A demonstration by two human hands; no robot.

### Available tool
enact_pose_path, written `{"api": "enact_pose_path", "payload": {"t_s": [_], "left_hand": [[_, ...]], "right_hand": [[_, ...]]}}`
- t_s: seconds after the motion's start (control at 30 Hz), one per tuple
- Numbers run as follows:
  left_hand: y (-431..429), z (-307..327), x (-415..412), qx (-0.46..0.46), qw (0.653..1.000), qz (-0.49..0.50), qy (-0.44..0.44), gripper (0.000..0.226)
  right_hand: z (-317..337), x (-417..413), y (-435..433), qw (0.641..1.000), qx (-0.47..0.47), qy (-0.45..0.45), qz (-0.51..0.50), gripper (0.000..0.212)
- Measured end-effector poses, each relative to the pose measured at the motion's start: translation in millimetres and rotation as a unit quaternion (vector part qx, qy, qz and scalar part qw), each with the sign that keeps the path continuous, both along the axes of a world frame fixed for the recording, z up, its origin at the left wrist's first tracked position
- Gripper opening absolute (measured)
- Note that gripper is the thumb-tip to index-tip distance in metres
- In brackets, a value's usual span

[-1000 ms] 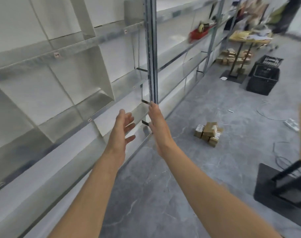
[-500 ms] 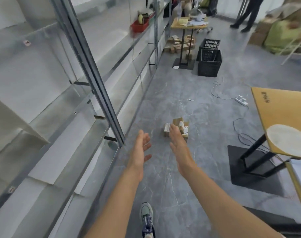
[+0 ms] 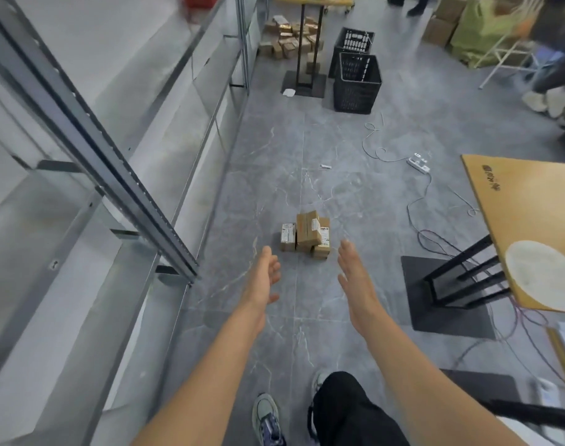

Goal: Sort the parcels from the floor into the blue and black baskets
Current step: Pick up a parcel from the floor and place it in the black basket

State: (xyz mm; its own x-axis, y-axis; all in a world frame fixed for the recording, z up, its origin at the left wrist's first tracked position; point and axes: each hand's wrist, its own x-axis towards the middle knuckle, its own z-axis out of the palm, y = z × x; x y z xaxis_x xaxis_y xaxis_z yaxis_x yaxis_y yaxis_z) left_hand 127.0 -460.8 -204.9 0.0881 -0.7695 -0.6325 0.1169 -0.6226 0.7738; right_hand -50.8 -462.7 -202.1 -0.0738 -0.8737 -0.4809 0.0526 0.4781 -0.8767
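A person's two bare forearms reach forward over a grey tiled floor [image 3: 306, 149]. The left hand [image 3: 264, 278] and right hand [image 3: 355, 278] are apart, palms facing each other, fingers relaxed and holding nothing. Just beyond the fingertips, a small pile of cardboard parcels [image 3: 306, 235] sits on the floor. Far ahead stand two black baskets [image 3: 356, 83], beside metal shelving [image 3: 120, 175] on the left.

Both arms are reaching forward: the left hand [image 3: 265, 278] and right hand [image 3: 355, 278] are hanging bare, fingers straight, just short of the parcels [image 3: 306, 235] lying stacked on the floor [image 3: 306, 156]; black baskets [image 3: 356, 83] are standing well beyond the parcels.
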Motion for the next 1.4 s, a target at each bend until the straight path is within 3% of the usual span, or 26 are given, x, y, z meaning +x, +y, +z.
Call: {"api": "enact_pose_path", "payload": {"t_s": [0.73, 1.0, 1.13, 1.4], "left_hand": [[-348, -168, -77, 0.189, 0.980, -0.035, -0.054, 0.069], [-454, -322, -81, 0.238, 0.964, -0.097, -0.063, 0.068], [-502, -418, -82, 0.255, 0.955, -0.136, -0.073, 0.071], [-563, -572, -100, 0.301, 0.942, -0.140, -0.050, 0.074]], "right_hand": [[-189, -98, -359, 0.983, 0.186, 0.005, -0.001, 0.077], [-333, -95, -446, 0.969, 0.246, 0.019, -0.033, 0.078], [-417, -90, -483, 0.962, 0.264, 0.025, -0.055, 0.068], [-558, -76, -537, 0.946, 0.318, 0.032, -0.052, 0.061]]}}
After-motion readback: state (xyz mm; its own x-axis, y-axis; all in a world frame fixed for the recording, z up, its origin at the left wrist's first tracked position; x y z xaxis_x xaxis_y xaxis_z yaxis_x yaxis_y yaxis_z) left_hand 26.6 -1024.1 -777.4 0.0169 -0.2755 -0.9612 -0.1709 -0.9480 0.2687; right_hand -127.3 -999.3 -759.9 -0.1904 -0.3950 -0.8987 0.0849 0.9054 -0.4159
